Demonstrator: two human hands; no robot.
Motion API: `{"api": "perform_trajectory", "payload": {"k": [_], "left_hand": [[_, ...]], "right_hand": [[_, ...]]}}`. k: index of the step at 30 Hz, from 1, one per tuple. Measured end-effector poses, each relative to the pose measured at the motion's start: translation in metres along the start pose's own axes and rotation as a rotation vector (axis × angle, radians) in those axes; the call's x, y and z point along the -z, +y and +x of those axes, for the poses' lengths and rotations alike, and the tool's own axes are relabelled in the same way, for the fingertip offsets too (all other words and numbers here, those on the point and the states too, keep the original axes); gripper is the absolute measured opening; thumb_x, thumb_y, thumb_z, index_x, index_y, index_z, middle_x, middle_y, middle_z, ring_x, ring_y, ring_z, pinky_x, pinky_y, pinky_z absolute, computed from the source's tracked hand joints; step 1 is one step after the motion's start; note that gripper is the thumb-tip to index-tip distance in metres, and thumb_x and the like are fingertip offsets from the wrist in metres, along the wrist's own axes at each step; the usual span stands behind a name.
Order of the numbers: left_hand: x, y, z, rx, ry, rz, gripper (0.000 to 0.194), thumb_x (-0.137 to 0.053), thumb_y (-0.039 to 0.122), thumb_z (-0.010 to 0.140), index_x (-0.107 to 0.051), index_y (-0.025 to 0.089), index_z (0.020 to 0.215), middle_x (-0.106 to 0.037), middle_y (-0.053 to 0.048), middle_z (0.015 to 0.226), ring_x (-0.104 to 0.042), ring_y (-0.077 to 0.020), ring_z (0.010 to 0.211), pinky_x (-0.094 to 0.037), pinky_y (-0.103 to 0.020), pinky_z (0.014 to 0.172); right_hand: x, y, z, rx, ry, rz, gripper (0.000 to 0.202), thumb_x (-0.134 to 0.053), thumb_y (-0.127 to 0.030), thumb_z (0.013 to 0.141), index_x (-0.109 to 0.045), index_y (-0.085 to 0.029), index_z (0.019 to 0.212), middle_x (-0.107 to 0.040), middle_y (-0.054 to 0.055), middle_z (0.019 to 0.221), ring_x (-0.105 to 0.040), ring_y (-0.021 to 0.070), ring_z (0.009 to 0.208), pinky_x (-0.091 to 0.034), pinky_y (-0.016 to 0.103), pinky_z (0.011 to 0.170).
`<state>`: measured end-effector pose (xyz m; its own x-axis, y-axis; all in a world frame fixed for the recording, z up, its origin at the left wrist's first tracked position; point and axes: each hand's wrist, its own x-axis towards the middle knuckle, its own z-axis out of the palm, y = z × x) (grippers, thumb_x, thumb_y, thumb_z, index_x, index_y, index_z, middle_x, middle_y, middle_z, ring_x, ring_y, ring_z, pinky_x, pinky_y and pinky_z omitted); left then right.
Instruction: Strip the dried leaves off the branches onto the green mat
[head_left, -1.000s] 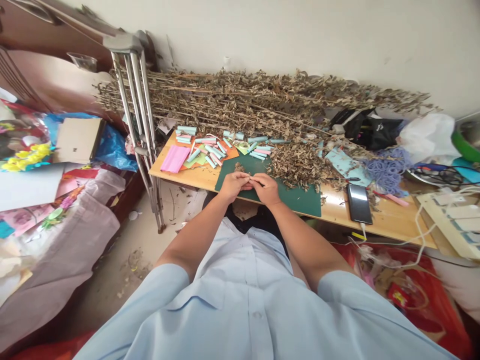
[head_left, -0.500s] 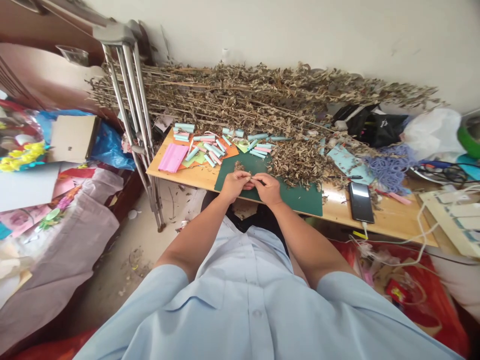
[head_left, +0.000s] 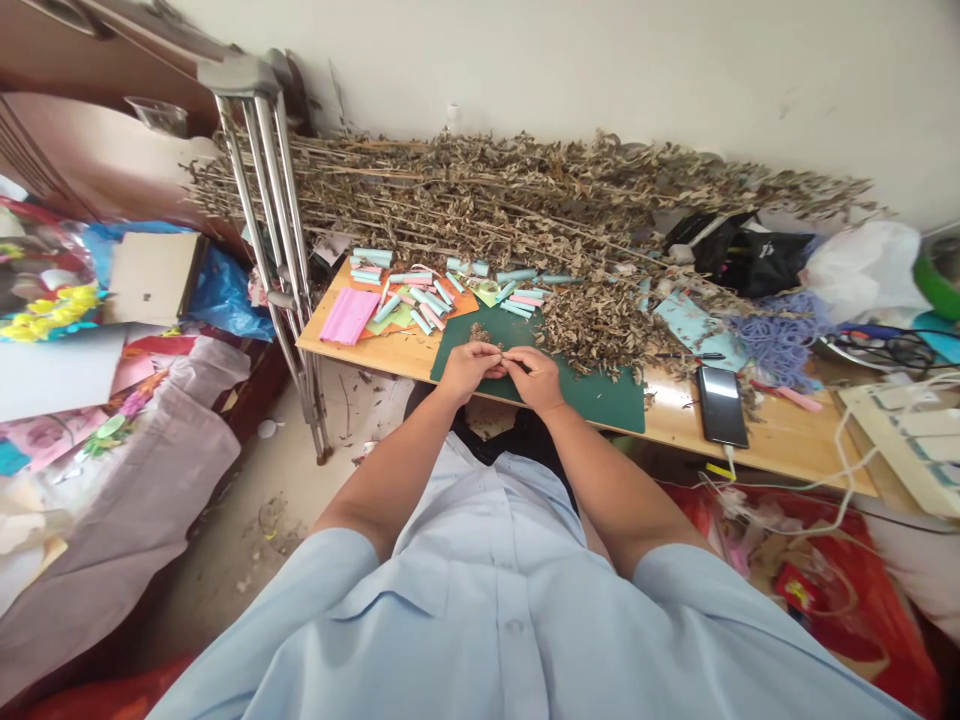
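Observation:
My left hand (head_left: 472,370) and my right hand (head_left: 534,377) meet fingertip to fingertip over the near edge of a dark green mat (head_left: 607,403). Both are closed in a pinch; whatever lies between the fingers is too small to name. Just beyond my left hand sits a small clump of crumbled dry leaf (head_left: 478,331). A heap of dried leaves (head_left: 596,325) covers the back of the mat, to the right of my hands. Several pale blue and pink paper rolls (head_left: 427,300) lie to the far left, near a pink paper stack (head_left: 349,316).
Long dried leafy stalks (head_left: 450,190) stretch along the wall behind. A metal crutch (head_left: 279,230) leans at the table's left end. On the right are a phone (head_left: 722,405) with a cable, blue yarn (head_left: 780,325) and a power strip (head_left: 904,430).
The view has shifted very slightly. Both hands stay pinched together in the same place over the mat, with hardly any visible movement.

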<state>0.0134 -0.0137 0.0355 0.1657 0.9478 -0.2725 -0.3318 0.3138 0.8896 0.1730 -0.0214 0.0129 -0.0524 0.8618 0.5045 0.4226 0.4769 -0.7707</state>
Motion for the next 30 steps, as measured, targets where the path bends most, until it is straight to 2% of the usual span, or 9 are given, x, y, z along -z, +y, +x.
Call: {"api": "perform_trajectory", "payload": {"k": [6,11,16,20,25,30], "left_hand": [[0.0003,-0.0032,-0.0002,-0.026,0.024,-0.016,0.029,-0.086,0.023,0.068,-0.067,0.01,0.086,-0.069,-0.003,0.072,-0.069,-0.013,0.064,-0.062,-0.033,0.075],[0.0012,-0.0049,-0.0002,-0.022,0.011,-0.027,0.03,-0.086,0.022,0.069,-0.067,0.01,0.089,-0.07,-0.003,0.074,-0.07,-0.0136,0.065,-0.062,-0.033,0.074],[0.0003,-0.0046,-0.0007,-0.032,0.005,-0.029,0.032,-0.087,0.022,0.069,-0.068,0.01,0.092,-0.073,-0.005,0.078,-0.072,-0.0152,0.069,-0.062,-0.033,0.075],[-0.001,-0.0054,-0.0013,-0.02,0.016,0.005,0.033,-0.086,0.022,0.07,-0.07,0.009,0.095,-0.074,-0.007,0.081,-0.073,-0.0161,0.071,-0.062,-0.033,0.076],[-0.0018,-0.0052,-0.0019,-0.018,0.008,0.064,0.03,-0.085,0.023,0.071,-0.071,0.008,0.094,-0.074,-0.007,0.08,-0.073,-0.0162,0.07,-0.062,-0.034,0.077],[-0.0042,-0.0015,-0.0033,-0.007,0.028,0.072,0.023,-0.082,0.019,0.072,-0.069,0.008,0.088,-0.072,-0.006,0.073,-0.071,-0.0158,0.064,-0.062,-0.031,0.069]], "right_hand": [[0.0021,-0.0023,0.0001,-0.045,-0.017,0.044,0.015,-0.068,-0.036,0.088,-0.077,-0.024,0.091,-0.076,0.006,0.097,-0.071,0.021,0.09,-0.06,0.039,0.086],[0.0029,-0.0004,-0.0024,-0.125,-0.036,0.111,0.027,-0.07,-0.04,0.087,-0.075,-0.023,0.108,-0.076,0.006,0.099,-0.07,0.0191,0.083,-0.061,0.037,0.081],[0.0037,-0.0004,-0.0021,-0.099,-0.045,0.067,0.018,-0.065,-0.037,0.091,-0.076,-0.024,0.096,-0.076,0.006,0.099,-0.071,0.0209,0.091,-0.058,0.038,0.087],[0.0038,0.0002,-0.0024,-0.081,-0.037,0.026,0.015,-0.064,-0.032,0.091,-0.075,-0.023,0.087,-0.074,0.004,0.09,-0.069,0.0195,0.085,-0.056,0.036,0.082],[0.0023,-0.0004,-0.0055,-0.072,-0.044,-0.05,0.016,-0.059,-0.028,0.093,-0.071,-0.022,0.084,-0.071,0.003,0.084,-0.065,0.0188,0.08,-0.053,0.034,0.078],[0.0018,-0.0026,-0.0074,-0.02,-0.086,-0.068,0.018,-0.055,-0.028,0.096,-0.07,-0.023,0.087,-0.07,0.004,0.088,-0.065,0.0195,0.085,-0.052,0.034,0.082]]}}
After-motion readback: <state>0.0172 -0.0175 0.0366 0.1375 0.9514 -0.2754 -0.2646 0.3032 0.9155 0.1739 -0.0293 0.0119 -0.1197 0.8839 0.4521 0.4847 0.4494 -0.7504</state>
